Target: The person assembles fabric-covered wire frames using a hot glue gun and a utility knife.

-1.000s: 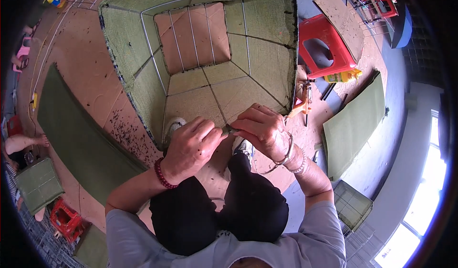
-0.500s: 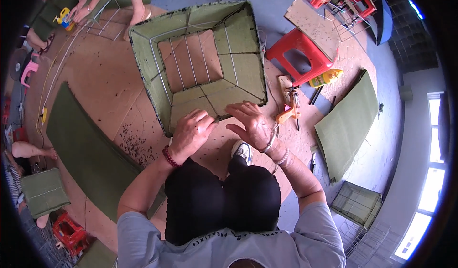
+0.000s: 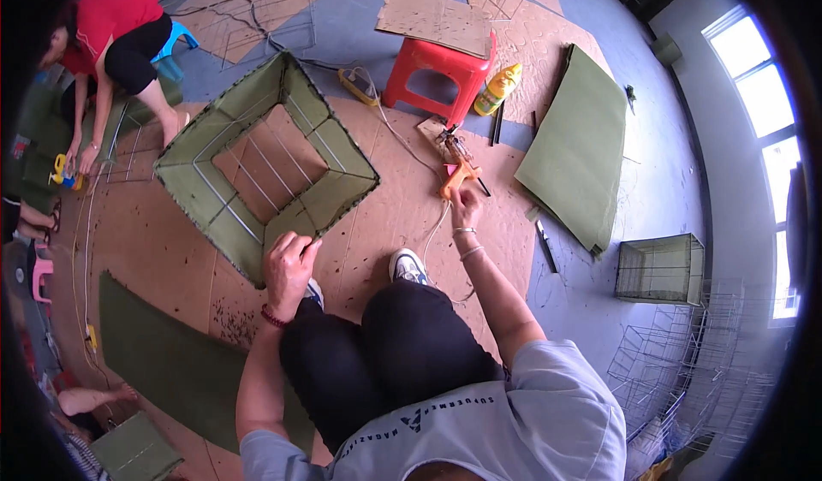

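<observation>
A green fabric-covered wire frame basket, dark along its rim, stands tilted in front of me with its open side up. At its near rim my left hand has its fingers curled closed on the fabric edge. My right hand is farther right, its fingers closed at the lower end of the orange handle of a hot glue gun. The gun lies on a small board, and a pale cord runs from it. My palm hides part of the grip.
A red stool topped with cardboard stands ahead, beside a yellow bottle. Green fabric sheets lie right and left. A knife and wire frames are at right. A co-worker in red bends at far left.
My right hand has left the basket rim and moved right to the glue gun. My left hand stays at the rim. The view has turned right, and the basket sits farther left.
</observation>
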Available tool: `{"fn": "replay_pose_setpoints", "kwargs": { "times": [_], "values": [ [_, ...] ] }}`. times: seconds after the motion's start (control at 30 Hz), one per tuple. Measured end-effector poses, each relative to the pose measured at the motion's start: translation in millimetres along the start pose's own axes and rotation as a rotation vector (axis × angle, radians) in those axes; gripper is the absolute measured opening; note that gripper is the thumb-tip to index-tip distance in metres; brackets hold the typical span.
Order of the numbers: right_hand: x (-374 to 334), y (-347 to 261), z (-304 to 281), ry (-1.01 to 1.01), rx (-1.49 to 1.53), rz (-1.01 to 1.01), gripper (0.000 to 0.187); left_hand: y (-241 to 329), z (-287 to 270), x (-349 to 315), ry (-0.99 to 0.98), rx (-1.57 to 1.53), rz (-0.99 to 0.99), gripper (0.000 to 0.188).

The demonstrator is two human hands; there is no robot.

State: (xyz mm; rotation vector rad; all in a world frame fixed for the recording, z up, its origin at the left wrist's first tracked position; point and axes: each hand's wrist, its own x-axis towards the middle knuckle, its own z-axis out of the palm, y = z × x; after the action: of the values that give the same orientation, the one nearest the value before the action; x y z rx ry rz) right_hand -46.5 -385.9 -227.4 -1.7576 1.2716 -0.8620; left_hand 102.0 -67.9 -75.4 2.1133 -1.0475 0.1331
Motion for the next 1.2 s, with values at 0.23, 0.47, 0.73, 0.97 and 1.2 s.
{"fn": "replay_pose_setpoints", "kwargs": {
  "times": [0.23,0.47,0.73,0.97,1.2],
  "values": [
    [89,262,-6,-0.116,-0.417,0.254,0.042,12,25,5,-0.097,-0.085,-0.138,0.014],
    [104,113,155,0.216,0.273,0.985,0.030,2,-19,-4,-0.052,0.103,-0.182,0.018],
    [118,103,-13,-0.570,0.748,0.480,0.017,-3,9,7,-0.035,-0.038,-0.098,0.019],
    [-11,-178,-87,-0.875,0.495,0.117,0.043,-5,3,-7,0.031,0.119,-0.039,0.019],
    [-56,-240,-71,-0.679,-0.326,-0.572,0.034,-14,-3,-29,0.194,0.263,-0.034,0.019]
  ]
}}
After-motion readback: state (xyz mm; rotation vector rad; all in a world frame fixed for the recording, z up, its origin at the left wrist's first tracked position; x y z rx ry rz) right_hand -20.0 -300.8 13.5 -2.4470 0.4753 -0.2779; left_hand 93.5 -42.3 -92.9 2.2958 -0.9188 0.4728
